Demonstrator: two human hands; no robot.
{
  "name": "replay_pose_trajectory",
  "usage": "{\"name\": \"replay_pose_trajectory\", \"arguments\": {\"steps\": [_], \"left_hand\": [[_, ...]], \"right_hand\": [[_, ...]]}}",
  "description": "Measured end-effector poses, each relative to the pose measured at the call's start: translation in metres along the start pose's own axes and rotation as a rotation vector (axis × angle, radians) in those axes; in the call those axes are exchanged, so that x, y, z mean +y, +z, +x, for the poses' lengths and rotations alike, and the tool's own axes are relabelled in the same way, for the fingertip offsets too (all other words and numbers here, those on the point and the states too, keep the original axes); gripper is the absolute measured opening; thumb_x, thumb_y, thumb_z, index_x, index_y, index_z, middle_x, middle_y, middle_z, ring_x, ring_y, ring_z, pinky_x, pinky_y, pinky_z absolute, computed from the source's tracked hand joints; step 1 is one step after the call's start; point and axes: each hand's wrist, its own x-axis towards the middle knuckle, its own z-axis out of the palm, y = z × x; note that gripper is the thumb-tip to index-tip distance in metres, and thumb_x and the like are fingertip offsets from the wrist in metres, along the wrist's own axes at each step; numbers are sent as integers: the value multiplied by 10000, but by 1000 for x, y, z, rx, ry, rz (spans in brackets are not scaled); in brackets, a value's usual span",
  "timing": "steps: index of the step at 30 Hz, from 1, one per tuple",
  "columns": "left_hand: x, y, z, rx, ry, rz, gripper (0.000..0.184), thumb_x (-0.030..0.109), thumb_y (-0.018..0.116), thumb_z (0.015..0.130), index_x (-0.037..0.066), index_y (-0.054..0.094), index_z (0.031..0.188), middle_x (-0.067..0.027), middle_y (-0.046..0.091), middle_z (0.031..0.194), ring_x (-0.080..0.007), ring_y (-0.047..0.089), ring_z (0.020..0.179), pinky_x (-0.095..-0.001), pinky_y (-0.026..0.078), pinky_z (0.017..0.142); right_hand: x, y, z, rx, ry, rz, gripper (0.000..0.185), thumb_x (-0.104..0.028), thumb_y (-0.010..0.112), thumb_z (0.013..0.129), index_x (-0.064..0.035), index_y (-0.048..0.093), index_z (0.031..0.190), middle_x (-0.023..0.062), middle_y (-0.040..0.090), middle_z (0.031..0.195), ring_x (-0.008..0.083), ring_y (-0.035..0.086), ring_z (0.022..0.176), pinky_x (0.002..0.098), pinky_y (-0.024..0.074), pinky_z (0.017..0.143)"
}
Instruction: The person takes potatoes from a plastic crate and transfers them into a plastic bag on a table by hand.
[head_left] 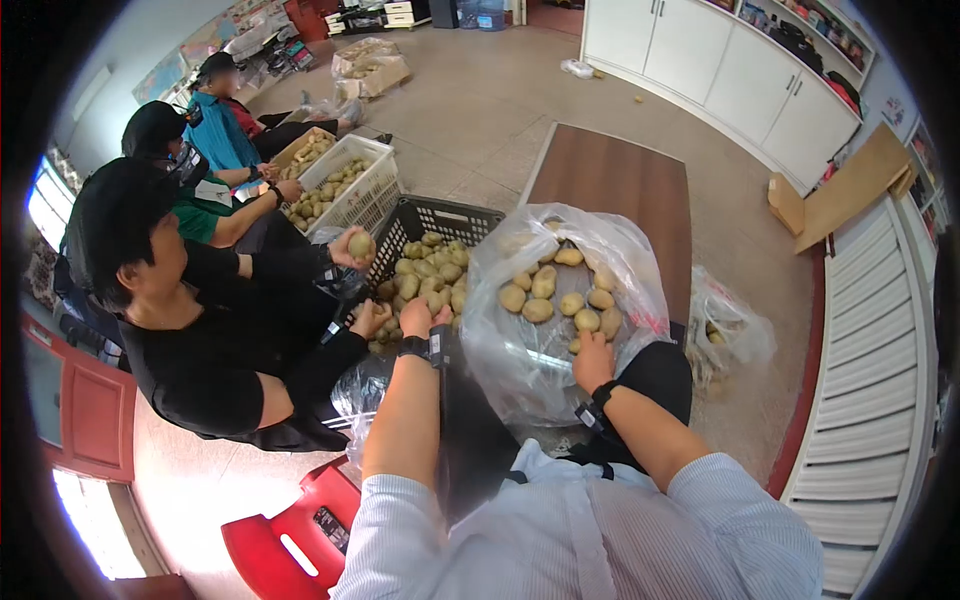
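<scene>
My left hand point(417, 318) reaches into the black crate point(482, 222), its fingers curled round a potato that is mostly hidden. Around it lie many greenish-yellow potatoes point(428, 266). My right hand point(594, 360) is inside the mouth of a clear plastic bag point(496, 370), with fingers bent over a potato point(575, 346) that shows only in part. More brownish potatoes point(540, 284) lie loose in the bag, just beyond my fingertips. The bag rests on the near end of a brown table point(610, 180) and hangs over its edge.
At my left sits a co-worker in black, with a potato point(361, 245) in one hand. Two more people sit beyond, by a white crate point(375, 190) of potatoes. A red chair point(265, 545) with a phone stands lower left; another plastic bag point(740, 335) lies right of the table.
</scene>
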Motion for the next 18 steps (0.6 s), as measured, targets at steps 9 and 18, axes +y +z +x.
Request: {"name": "replay_pose_trajectory", "arguments": {"steps": [9, 18], "left_hand": [[6, -9, 8, -207, 82, 677, 398, 414, 662, 748, 30, 708, 845, -185, 687, 879, -346, 664, 824, -434, 519, 724], [-27, 14, 22, -153, 121, 863, 362, 425, 712, 702, 83, 722, 823, -139, 694, 838, -305, 674, 786, -422, 525, 642]], "right_hand": [[-5, 2, 11, 44, -20, 372, 437, -118, 636, 731, -10, 532, 1141, 236, 577, 1110, 411, 556, 1045, 438, 456, 903], [-5, 5, 24, 7, 133, 621, 415, -89, 663, 736, -11, 586, 1137, 180, 641, 1034, 298, 621, 976, 368, 486, 857]]}}
